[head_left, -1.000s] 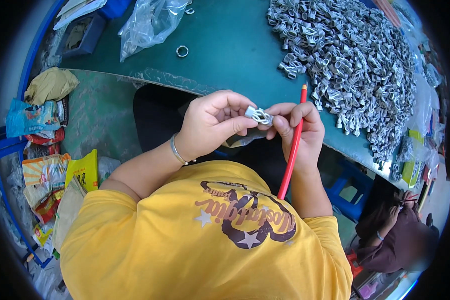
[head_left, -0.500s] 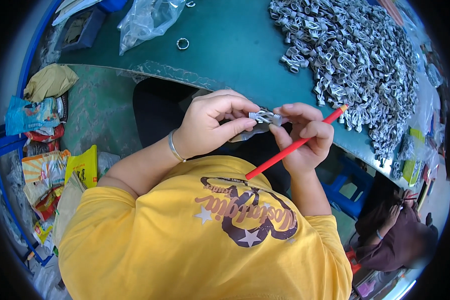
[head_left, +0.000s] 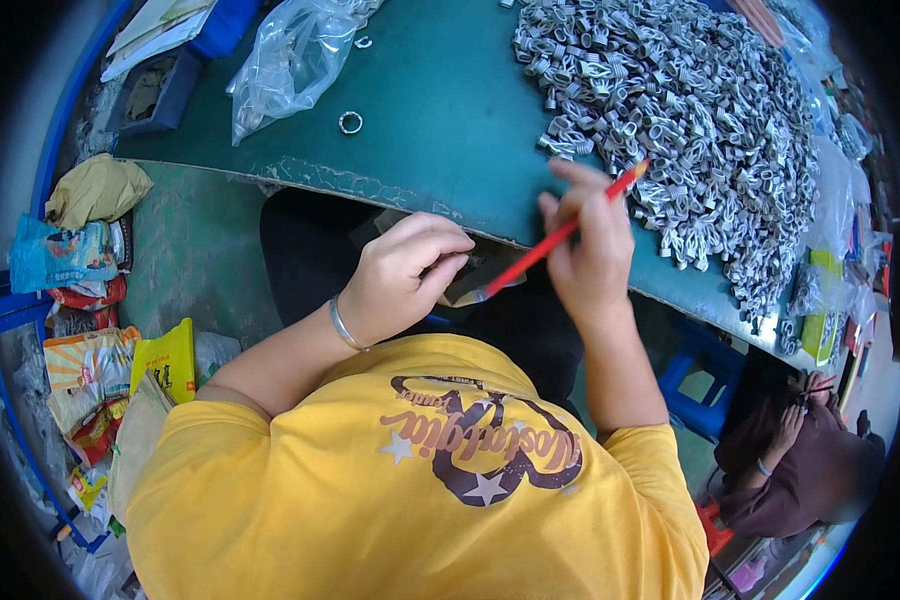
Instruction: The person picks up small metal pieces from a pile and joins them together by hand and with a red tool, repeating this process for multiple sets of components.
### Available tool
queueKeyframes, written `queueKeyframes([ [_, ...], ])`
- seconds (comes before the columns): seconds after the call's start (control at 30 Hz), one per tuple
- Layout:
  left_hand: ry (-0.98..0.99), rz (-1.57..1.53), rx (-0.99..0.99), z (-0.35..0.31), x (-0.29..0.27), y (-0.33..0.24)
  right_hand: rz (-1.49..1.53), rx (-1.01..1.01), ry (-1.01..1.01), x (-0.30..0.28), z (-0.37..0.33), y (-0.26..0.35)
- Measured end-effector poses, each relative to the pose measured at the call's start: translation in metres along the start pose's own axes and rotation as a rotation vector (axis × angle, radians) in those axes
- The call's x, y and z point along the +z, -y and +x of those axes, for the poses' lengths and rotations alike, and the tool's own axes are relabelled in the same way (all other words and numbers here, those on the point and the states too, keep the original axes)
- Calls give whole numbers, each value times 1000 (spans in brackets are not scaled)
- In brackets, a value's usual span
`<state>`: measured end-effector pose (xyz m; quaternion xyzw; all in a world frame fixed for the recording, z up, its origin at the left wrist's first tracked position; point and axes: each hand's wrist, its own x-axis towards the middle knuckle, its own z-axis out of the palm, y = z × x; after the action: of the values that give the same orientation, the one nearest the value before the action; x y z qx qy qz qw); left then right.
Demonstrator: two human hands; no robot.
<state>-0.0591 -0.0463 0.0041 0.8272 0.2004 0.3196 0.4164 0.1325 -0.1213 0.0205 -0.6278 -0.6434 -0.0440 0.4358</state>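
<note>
Above my lap, just off the table's near edge, my left hand (head_left: pixel 402 272) is closed, thumb against fingers. Whatever it may hold is hidden. To its right, my right hand (head_left: pixel 592 245) is closed around a slim red stick (head_left: pixel 535 255) with a yellow-orange upper end; its index finger is raised toward the table and smeared by motion. The stick slants down toward the left hand, where its lower end blurs into a pale item in my lap. Beyond the right hand lies a big pile of small silver-grey metal parts (head_left: pixel 670 120).
On the green table (head_left: pixel 440 110) are a ring-shaped part (head_left: pixel 350 122), a clear plastic bag (head_left: pixel 295 65) and a dark bin (head_left: pixel 158 90). Packets and bags (head_left: pixel 90 310) fill the left side. A blue stool (head_left: pixel 702 375) and a seated person (head_left: pixel 795 460) are at the right.
The grey metal part held between both hands no longer shows. My hands have moved apart; the left went slightly down, the right up toward the pile, with the red stick swinging along.
</note>
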Motion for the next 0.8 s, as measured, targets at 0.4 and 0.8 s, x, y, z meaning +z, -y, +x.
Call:
queueKeyframes([
  [0.4,34,-103,-67,6,0,-2,-307,61,-95,7,18,-17],
  [0.8,20,-207,-68,15,-1,-9,-279,-20,-49,4,7,-25],
])
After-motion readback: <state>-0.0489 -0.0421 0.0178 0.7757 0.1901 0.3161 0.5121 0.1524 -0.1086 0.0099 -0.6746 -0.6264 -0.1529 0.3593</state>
